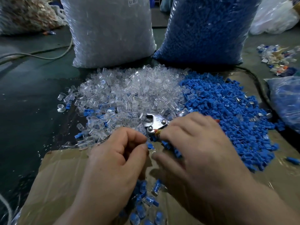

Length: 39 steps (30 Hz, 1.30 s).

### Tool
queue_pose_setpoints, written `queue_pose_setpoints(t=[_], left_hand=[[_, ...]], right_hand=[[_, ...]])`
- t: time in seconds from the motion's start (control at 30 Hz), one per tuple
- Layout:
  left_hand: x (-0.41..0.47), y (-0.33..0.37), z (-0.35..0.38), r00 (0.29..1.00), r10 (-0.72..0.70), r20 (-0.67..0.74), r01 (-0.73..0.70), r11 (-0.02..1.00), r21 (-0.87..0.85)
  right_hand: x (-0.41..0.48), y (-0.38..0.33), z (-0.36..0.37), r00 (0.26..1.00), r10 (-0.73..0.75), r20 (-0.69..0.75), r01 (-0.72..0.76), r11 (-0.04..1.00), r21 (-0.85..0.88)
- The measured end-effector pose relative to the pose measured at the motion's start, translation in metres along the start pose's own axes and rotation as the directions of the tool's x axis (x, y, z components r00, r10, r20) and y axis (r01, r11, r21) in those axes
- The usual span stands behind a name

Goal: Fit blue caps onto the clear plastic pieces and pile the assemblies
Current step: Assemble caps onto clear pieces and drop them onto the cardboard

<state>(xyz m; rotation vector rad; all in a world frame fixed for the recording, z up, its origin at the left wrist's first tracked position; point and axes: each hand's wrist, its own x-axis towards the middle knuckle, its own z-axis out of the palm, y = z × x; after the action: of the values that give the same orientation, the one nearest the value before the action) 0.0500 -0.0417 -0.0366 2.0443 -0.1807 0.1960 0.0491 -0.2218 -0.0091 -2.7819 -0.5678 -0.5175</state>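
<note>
A heap of clear plastic pieces (129, 91) lies in the middle, with a heap of blue caps (227, 114) to its right. My left hand (116, 159) has its fingers curled, and a blue cap (150, 146) shows at its fingertips. My right hand (194, 146) is closed over the handles of metal pliers (155, 122), whose jaws stick out to the upper left. A pile of assemblies (146, 202), clear with blue inside, lies on the cardboard between my wrists.
A big bag of clear pieces (110, 33) and a big bag of blue caps (206, 30) stand behind the heaps. Flattened cardboard (61, 176) covers the near floor. A cable (40, 56) runs at the left. Mixed scraps (279, 59) and another blue-filled bag (287, 101) lie at the right.
</note>
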Motion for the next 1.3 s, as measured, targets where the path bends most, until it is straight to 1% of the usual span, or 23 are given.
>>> queue_pose_setpoints(t=[0.07, 0.17, 0.23, 0.3, 0.4, 0.47, 0.53, 0.57, 0.6, 0.63, 0.67, 0.7, 0.73, 0.77, 0.8, 0.83, 0.87, 0.9, 0.93, 1.0, 1.13, 1.2, 1.3], left_hand=[[-0.002, 0.002, -0.001, 0.998, 0.067, -0.003, -0.067, 0.996, 0.054], [-0.003, 0.007, -0.004, 0.991, 0.125, 0.043, -0.127, 0.990, 0.063], [-0.003, 0.009, -0.007, 0.991, 0.128, 0.024, -0.129, 0.990, 0.056], [0.000, 0.007, -0.010, 0.996, 0.084, 0.009, -0.084, 0.996, 0.025], [0.005, 0.005, -0.013, 0.986, 0.054, 0.157, -0.055, 0.998, -0.001], [0.005, 0.004, -0.013, 0.978, 0.054, 0.200, -0.043, 0.997, -0.061], [0.004, 0.004, -0.012, 0.973, 0.100, 0.210, -0.081, 0.992, -0.099], [0.004, 0.004, -0.012, 0.967, 0.149, 0.205, -0.131, 0.987, -0.098], [0.004, 0.004, -0.011, 0.958, 0.210, 0.195, -0.197, 0.977, -0.085], [0.005, 0.004, -0.011, 0.942, 0.279, 0.188, -0.271, 0.960, -0.067], [0.007, 0.005, -0.011, 0.920, 0.343, 0.187, -0.341, 0.939, -0.048], [0.009, 0.006, -0.011, 0.898, 0.398, 0.187, -0.398, 0.917, -0.041], [0.010, 0.006, -0.011, 0.878, 0.439, 0.193, -0.439, 0.897, -0.046], [0.010, 0.006, -0.013, 0.864, 0.460, 0.203, -0.460, 0.886, -0.050], [0.011, 0.005, -0.016, 0.863, 0.457, 0.216, -0.460, 0.887, -0.042], [0.012, 0.003, -0.020, 0.876, 0.423, 0.232, -0.435, 0.901, -0.002], [0.013, 0.001, -0.024, 0.902, 0.356, 0.246, -0.386, 0.919, 0.085], [0.014, -0.001, -0.027, 0.927, 0.278, 0.253, -0.332, 0.922, 0.201], [0.015, -0.003, -0.029, 0.941, 0.218, 0.257, -0.293, 0.905, 0.307], [0.014, -0.008, -0.027, 0.944, 0.164, 0.286, -0.277, 0.865, 0.418], [0.010, -0.005, -0.019, 0.898, 0.160, 0.410, -0.348, 0.828, 0.439], [0.010, -0.003, -0.020, 0.926, 0.135, 0.353, -0.286, 0.860, 0.423], [0.013, -0.009, -0.024, 0.977, 0.108, 0.184, -0.179, 0.882, 0.435]], right_hand=[[-0.002, -0.008, 0.006, 0.997, -0.082, 0.005, 0.082, 0.997, 0.018], [-0.002, -0.007, 0.007, 0.996, -0.090, 0.022, 0.089, 0.996, 0.030], [-0.003, -0.008, 0.007, 0.996, -0.078, 0.035, 0.076, 0.994, 0.078], [-0.003, -0.009, 0.006, 0.996, -0.085, 0.039, 0.080, 0.990, 0.119], [-0.002, -0.014, 0.006, 0.995, -0.089, 0.041, 0.081, 0.981, 0.179], [-0.003, -0.018, 0.003, 0.996, -0.053, 0.066, 0.036, 0.972, 0.232], [-0.005, -0.019, 0.001, 0.988, 0.051, 0.147, -0.104, 0.920, 0.377], [-0.005, -0.020, 0.000, 0.964, 0.119, 0.236, -0.228, 0.829, 0.511], [-0.005, -0.021, -0.001, 0.923, 0.170, 0.345, -0.365, 0.667, 0.650], [-0.005, -0.021, -0.002, 0.860, 0.193, 0.473, -0.507, 0.430, 0.747], [-0.005, -0.021, -0.002, 0.780, 0.164, 0.604, -0.625, 0.149, 0.766], [-0.004, -0.021, -0.005, 0.712, 0.120, 0.691, -0.690, -0.057, 0.721], [-0.003, -0.020, -0.007, 0.676, 0.083, 0.733, -0.719, -0.145, 0.680], [-0.002, -0.019, -0.009, 0.661, 0.076, 0.747, -0.734, -0.140, 0.664], [-0.003, -0.017, -0.009, 0.689, 0.117, 0.716, -0.722, 0.016, 0.692], [-0.004, -0.014, -0.008, 0.749, 0.186, 0.636, -0.660, 0.290, 0.693], [-0.005, -0.012, -0.005, 0.831, 0.234, 0.504, -0.534, 0.585, 0.610], [-0.008, -0.009, -0.002, 0.902, 0.223, 0.370, -0.386, 0.801, 0.457], [-0.009, -0.008, 0.000, 0.937, 0.187, 0.296, -0.280, 0.907, 0.315], [-0.009, -0.010, 0.003, 0.943, 0.146, 0.299, -0.204, 0.964, 0.173], [-0.006, -0.013, 0.013, 0.944, 0.120, 0.306, -0.136, 0.990, 0.033], [-0.005, -0.012, 0.012, 0.946, 0.136, 0.294, -0.140, 0.990, -0.008], [-0.002, -0.009, 0.008, 0.943, 0.160, 0.293, -0.160, 0.987, -0.024]])
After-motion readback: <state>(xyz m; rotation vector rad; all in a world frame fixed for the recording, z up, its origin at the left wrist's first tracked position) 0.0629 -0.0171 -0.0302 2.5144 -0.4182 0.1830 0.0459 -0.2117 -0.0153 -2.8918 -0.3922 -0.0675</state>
